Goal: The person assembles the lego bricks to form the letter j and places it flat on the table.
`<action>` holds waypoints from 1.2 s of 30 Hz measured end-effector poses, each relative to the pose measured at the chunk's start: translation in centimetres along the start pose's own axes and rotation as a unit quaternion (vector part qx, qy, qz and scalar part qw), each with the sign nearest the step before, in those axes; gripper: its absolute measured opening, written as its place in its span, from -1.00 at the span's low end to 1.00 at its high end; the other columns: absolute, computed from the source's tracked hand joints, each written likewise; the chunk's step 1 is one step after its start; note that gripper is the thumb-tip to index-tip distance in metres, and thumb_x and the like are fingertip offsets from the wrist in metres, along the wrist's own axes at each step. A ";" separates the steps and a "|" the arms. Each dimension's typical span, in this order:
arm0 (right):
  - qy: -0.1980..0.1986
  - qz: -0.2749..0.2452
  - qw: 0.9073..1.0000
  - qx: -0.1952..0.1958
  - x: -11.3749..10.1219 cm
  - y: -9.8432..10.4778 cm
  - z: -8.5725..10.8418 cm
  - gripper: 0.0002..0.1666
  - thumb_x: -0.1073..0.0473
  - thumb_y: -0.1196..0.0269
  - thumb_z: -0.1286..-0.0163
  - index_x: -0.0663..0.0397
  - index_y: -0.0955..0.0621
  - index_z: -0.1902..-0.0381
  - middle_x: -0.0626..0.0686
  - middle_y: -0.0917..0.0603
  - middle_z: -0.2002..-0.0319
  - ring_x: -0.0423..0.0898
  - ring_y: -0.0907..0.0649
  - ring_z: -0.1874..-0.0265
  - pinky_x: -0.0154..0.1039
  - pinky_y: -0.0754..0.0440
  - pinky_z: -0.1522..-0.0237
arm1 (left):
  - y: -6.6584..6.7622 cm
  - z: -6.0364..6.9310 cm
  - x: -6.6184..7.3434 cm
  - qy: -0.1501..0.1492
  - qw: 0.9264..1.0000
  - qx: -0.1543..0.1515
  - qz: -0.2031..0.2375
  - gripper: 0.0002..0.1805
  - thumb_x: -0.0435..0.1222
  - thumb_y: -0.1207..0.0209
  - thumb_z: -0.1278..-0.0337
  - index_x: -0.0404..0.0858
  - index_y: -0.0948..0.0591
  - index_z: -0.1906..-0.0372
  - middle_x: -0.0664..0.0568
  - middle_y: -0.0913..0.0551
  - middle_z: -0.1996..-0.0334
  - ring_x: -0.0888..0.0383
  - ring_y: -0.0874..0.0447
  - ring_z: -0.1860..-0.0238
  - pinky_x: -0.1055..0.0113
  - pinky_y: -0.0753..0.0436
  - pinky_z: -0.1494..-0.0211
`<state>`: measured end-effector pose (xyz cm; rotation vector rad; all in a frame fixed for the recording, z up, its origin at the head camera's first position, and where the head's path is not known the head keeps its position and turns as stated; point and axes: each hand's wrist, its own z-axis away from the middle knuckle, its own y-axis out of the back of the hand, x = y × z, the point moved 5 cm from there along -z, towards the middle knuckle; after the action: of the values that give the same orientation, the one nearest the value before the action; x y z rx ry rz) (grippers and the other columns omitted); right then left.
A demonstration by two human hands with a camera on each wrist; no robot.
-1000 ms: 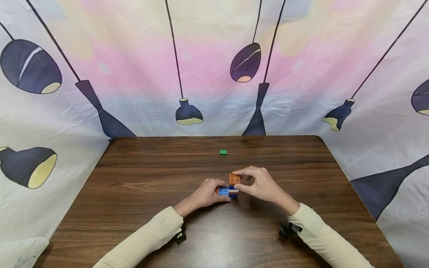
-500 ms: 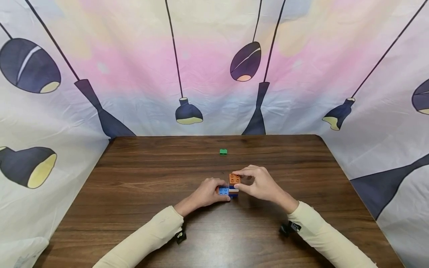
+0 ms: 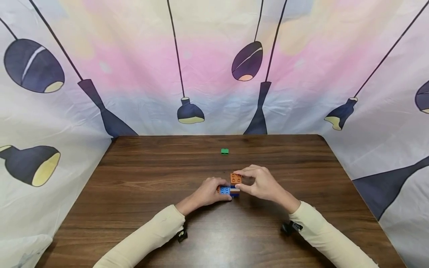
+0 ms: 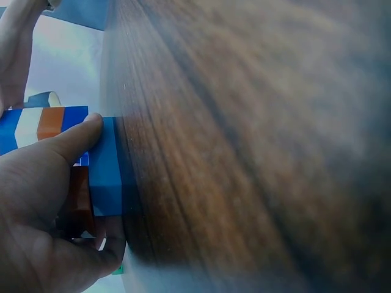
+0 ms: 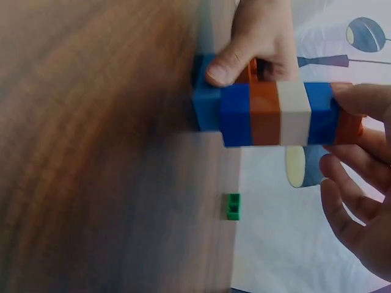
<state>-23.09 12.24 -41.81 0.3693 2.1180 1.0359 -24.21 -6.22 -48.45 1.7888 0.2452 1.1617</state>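
A toy-brick build stands on the table. In the right wrist view its tower rises from a light blue base brick (image 5: 205,110) through dark blue, orange, a white brick (image 5: 294,114) and blue. An orange brick (image 3: 236,178) tops it, pinched between the thumb and fingers of my right hand (image 3: 261,183). My left hand (image 3: 208,191) grips the lower left part, its thumb along the front and fingers behind. Beside the tower a light blue brick top (image 3: 225,190) shows within that grip. Another orange-brown brick (image 4: 78,201) is partly hidden by the left hand.
A small green brick (image 3: 225,151) lies apart, farther back on the dark wooden table (image 3: 151,160). Patterned cloth (image 3: 140,74) hangs behind the table and at both sides. Each wrist carries a small black camera.
Both hands keep their hold on the bricks and nothing on the table moves. Only the head view shifts slightly.
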 end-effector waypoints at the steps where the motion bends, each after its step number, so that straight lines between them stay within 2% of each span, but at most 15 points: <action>1: -0.006 -0.011 1.000 -0.001 0.1 0.0 0.0 -0.54 0.01 -0.51 -0.25 -0.01 -0.76 -0.10 -0.07 -0.80 0.09 -0.13 -0.72 0.11 -0.13 -0.68 0.15 | 0.0 0.0 0.0 -0.001 1.000 0.001 0.000 -0.55 -0.07 -0.46 -0.16 -0.23 -0.72 -0.06 0.02 -0.77 0.15 0.31 -0.58 0.35 0.41 -0.55 0.32; 6: -0.023 -0.040 0.999 -0.006 0.3 -0.2 0.1 -0.55 0.00 -0.50 -0.27 -0.05 -0.74 -0.10 -0.14 -0.76 0.17 -0.22 -0.69 0.25 -0.26 -0.66 0.24 | 0.0 0.0 0.0 -0.002 1.000 0.001 0.001 -0.57 -0.08 -0.47 -0.15 -0.22 -0.72 -0.04 0.05 -0.77 0.18 0.32 -0.57 0.35 0.41 -0.55 0.31; 11: -0.026 -0.041 0.999 -0.016 0.4 -0.2 0.2 -0.49 -0.02 -0.48 -0.29 -0.04 -0.70 -0.17 -0.16 -0.74 0.16 -0.14 -0.69 0.23 -0.22 -0.66 0.21 | 0.1 0.0 0.0 -0.006 1.000 -0.003 0.004 -0.54 -0.06 -0.47 -0.14 -0.23 -0.71 -0.06 0.03 -0.77 0.15 0.30 -0.61 0.31 0.40 -0.57 0.28; 16: -0.037 -0.039 0.998 -0.017 0.5 0.1 0.5 -0.37 -0.05 -0.50 -0.27 0.02 -0.65 -0.25 -0.09 -0.73 0.07 -0.04 -0.71 0.17 -0.16 -0.68 0.20 | 0.7 0.5 0.1 -0.009 1.000 -0.004 -0.009 -0.39 0.03 -0.46 -0.11 -0.21 -0.65 -0.19 0.03 -0.75 0.00 0.20 -0.65 0.12 0.26 -0.61 0.05; 21: -0.046 -0.047 0.998 0.001 0.5 0.4 1.2 -0.37 -0.06 -0.50 -0.26 0.03 -0.66 -0.24 -0.04 -0.74 -0.03 -0.02 -0.73 0.14 -0.11 -0.69 0.14 | 1.7 1.9 0.0 0.001 0.999 0.023 -0.039 -0.31 0.08 -0.49 -0.04 -0.14 -0.63 -0.24 0.04 -0.70 -0.11 0.07 -0.63 -0.09 0.03 -0.58 -0.17; 23: -0.049 -0.051 0.997 0.010 0.6 0.4 1.4 -0.38 -0.05 -0.50 -0.27 0.04 -0.66 -0.23 -0.01 -0.74 -0.05 -0.02 -0.73 0.14 -0.11 -0.69 0.13 | 2.1 2.6 -0.1 0.001 0.998 0.038 -0.052 -0.31 0.08 -0.49 -0.03 -0.15 -0.63 -0.24 0.02 -0.69 -0.13 0.04 -0.62 -0.12 -0.01 -0.56 -0.19; 27: -0.058 -0.055 0.996 0.029 0.5 0.3 1.8 -0.44 0.00 -0.51 -0.26 0.03 -0.68 -0.19 0.02 -0.76 -0.03 -0.04 -0.75 0.15 -0.17 -0.70 0.14 | 2.4 3.7 -0.1 -0.001 0.995 0.063 -0.082 -0.32 0.06 -0.50 -0.03 -0.16 -0.64 -0.22 0.02 -0.69 -0.12 0.06 -0.63 -0.12 0.03 -0.58 -0.19; 30: -0.064 -0.051 0.996 0.038 0.4 0.1 2.1 -0.48 0.04 -0.50 -0.27 0.00 -0.69 -0.17 0.04 -0.76 -0.02 -0.07 -0.75 0.18 -0.19 -0.71 0.17 | 2.5 4.4 0.0 -0.003 0.993 0.073 -0.087 -0.38 0.01 -0.50 -0.05 -0.16 -0.64 -0.20 0.03 -0.69 -0.11 0.07 -0.64 -0.11 0.06 -0.60 -0.16; 36: -0.053 -0.046 0.995 0.065 0.3 -0.2 2.4 -0.55 0.09 -0.51 -0.26 -0.03 -0.73 -0.11 0.01 -0.78 0.06 -0.17 -0.73 0.24 -0.26 -0.70 0.25 | 2.4 4.9 0.1 -0.016 0.994 0.084 -0.075 -0.53 -0.16 -0.46 -0.17 -0.17 -0.66 -0.16 0.02 -0.72 -0.06 0.08 -0.69 -0.08 0.09 -0.65 -0.10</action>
<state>-21.53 13.61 -43.01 0.3775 2.0923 0.8120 -20.98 -10.40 -46.89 1.8983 0.4622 1.0296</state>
